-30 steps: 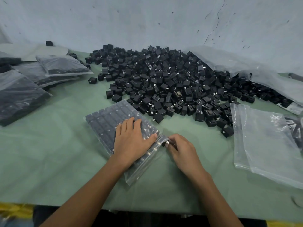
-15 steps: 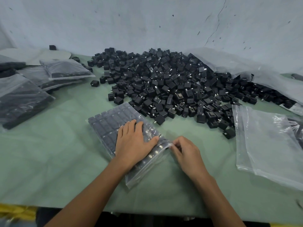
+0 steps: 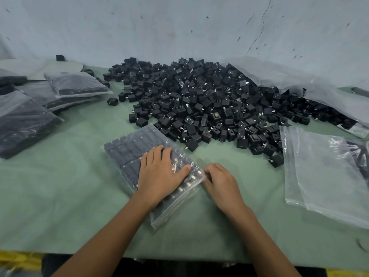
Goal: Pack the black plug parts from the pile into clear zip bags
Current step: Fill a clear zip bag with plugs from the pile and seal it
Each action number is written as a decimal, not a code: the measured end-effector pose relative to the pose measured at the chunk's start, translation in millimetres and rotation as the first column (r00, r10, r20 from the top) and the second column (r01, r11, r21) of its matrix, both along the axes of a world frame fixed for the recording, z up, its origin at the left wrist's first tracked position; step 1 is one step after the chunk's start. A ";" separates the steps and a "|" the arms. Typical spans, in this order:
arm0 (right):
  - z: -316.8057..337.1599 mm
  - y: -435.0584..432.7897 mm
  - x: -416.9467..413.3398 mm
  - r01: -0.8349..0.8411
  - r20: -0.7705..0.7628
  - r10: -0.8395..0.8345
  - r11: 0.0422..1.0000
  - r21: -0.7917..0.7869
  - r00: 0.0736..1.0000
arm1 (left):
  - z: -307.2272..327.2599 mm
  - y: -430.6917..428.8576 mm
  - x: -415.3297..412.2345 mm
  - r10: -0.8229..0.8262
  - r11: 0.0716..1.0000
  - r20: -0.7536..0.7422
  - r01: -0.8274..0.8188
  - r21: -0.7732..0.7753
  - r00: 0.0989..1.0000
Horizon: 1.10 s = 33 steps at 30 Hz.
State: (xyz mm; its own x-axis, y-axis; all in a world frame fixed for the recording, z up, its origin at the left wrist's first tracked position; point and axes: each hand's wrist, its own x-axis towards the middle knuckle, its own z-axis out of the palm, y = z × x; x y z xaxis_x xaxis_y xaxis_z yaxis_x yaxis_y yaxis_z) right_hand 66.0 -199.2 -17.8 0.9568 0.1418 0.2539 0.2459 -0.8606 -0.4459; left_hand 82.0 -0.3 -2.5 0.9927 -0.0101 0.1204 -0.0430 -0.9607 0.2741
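Head view, nearest first: my left hand (image 3: 159, 172) lies flat on the zip bag (image 3: 127, 148), fingers straight and close together, pressing it against the green table cover (image 3: 60, 196). My right hand (image 3: 221, 181) sits just beside it, fingers curled in and pinching the bag's edge at its right corner. The black plug parts inside lie in tidy rows and seem to fill the bag, so I judge that I am closing this one rather than loading it.

To my right a stack of empty bags (image 3: 323, 176) waits, flat and clear. To my left lie the packed bags (image 3: 26, 120), several of them overlapping, so a fair share is done. Beyond my hands the pile (image 3: 199, 104) is large and loose, with one stray plug (image 3: 112, 101) apart from it on the left. By my reckoning far more remains than has been bagged.

My right fingertips are tucked under, so I cannot tell how much of the zip is pressed shut. My left palm covers the middle of the bag. The packed bags are cut off at the left border. At the far right the pile runs into a big clear sack (image 3: 299, 84), and its contents are hard to make out. A small dark object (image 3: 59, 57) near the wall (image 3: 179, 27) is too small to identify.
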 end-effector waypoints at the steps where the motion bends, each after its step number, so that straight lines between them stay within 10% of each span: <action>1: 1.4 -0.2 0.0 -0.007 -0.005 0.007 1.000 -0.005 1.000 | -0.2 -0.1 -0.2 0.001 1.000 0.002 -0.001 -0.001 1.000; 8: 37.6 -62.0 13.6 -0.018 -0.196 0.019 1.000 0.010 0.980 | -0.8 0.2 -0.1 -0.007 1.000 0.003 0.007 0.005 1.000; 11: 52.9 -112.9 32.7 0.357 0.078 -0.350 0.888 -0.290 0.934 | -1.5 -0.2 -0.6 -0.008 1.000 0.004 0.008 -0.002 1.000; 15: 39.6 -144.3 40.0 0.415 -0.012 -0.537 0.665 -0.621 0.843 | 4.7 0.6 -1.1 0.002 0.995 -0.011 -0.003 -0.102 1.000; 21: 27.3 -155.5 47.0 0.484 0.022 -0.544 0.728 -0.486 0.839 | 23.8 11.8 -6.6 0.056 0.791 -0.036 -0.067 -0.609 0.998; 25: 37.4 -155.5 50.8 0.483 0.018 -0.539 0.738 -0.471 0.842 | 28.7 16.9 -39.5 -0.021 0.873 0.143 0.087 -0.479 0.990; 29: 50.9 -115.7 21.8 0.349 -0.080 -0.342 0.930 0.110 0.936 | 20.3 13.3 -79.8 -0.126 0.917 0.230 0.201 -0.344 0.965; 33: 46.2 -49.1 -32.9 0.305 -0.380 0.006 0.585 0.752 0.925 | 6.6 4.7 -96.2 -0.190 0.979 0.195 0.201 -0.040 0.962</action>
State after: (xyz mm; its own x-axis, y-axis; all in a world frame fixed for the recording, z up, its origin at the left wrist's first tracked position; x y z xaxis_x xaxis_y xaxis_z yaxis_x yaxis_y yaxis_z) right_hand 33.1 -248.3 28.4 0.9858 -0.1176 -0.1196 -0.1357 -0.1406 -0.9807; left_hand -14.1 4.4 4.2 0.9311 -0.1888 0.3121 -0.2849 -0.9108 0.2990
